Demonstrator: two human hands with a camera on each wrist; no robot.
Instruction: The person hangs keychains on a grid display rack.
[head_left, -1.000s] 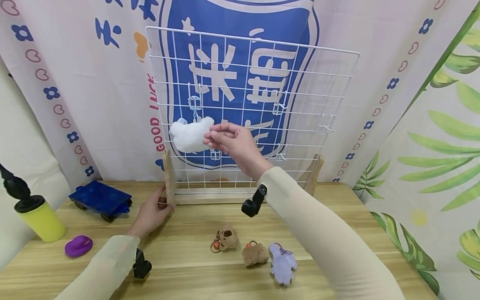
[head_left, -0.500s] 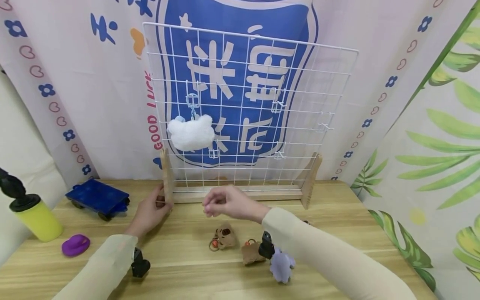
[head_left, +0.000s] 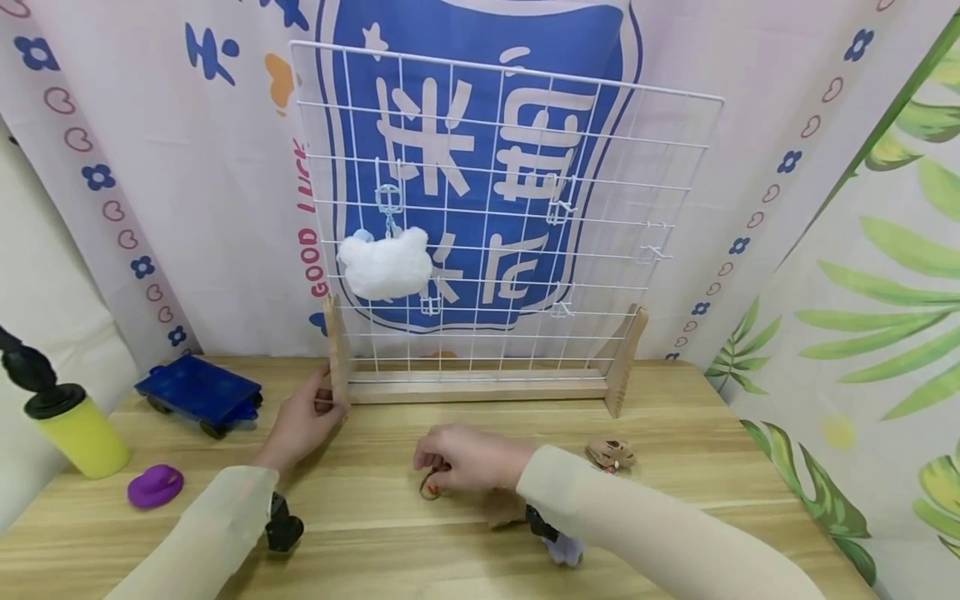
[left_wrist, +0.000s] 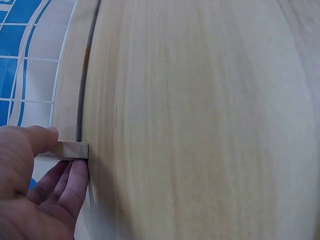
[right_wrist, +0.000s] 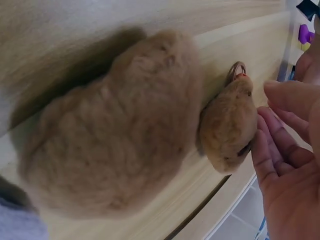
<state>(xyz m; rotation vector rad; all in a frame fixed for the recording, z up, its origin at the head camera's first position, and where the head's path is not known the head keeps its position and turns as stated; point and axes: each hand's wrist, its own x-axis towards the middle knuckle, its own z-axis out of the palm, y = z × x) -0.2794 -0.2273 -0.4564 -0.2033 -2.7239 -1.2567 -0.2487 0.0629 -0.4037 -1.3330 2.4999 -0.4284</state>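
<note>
My left hand [head_left: 303, 421] grips the left wooden foot [left_wrist: 72, 150] of a white wire grid rack [head_left: 506, 67], thumb on one side and fingers on the other. My right hand [head_left: 472, 458] is low over a small brown plush keychain [right_wrist: 227, 125], fingertips right at its side and thumb held apart. In the head view the hand covers most of this plush; its ring [head_left: 430, 486] shows. A fluffy brown plush [right_wrist: 115, 130] and a lilac plush [head_left: 562, 548] lie beside it, partly hidden by the right arm. A white plush keychain [head_left: 386, 265] hangs from a hook on the rack.
Several hooks, such as a white hook [head_left: 558, 210], sit on the grid. A tan plush [head_left: 611, 454] lies right of the right hand. On the left are a blue toy cart [head_left: 198, 390], a purple object [head_left: 155, 486] and a yellow cylinder with a black top [head_left: 82, 437].
My right hand has come down from the hanging white plush to the brown plush keychain on the table. The left hand stays on the rack's foot.
</note>
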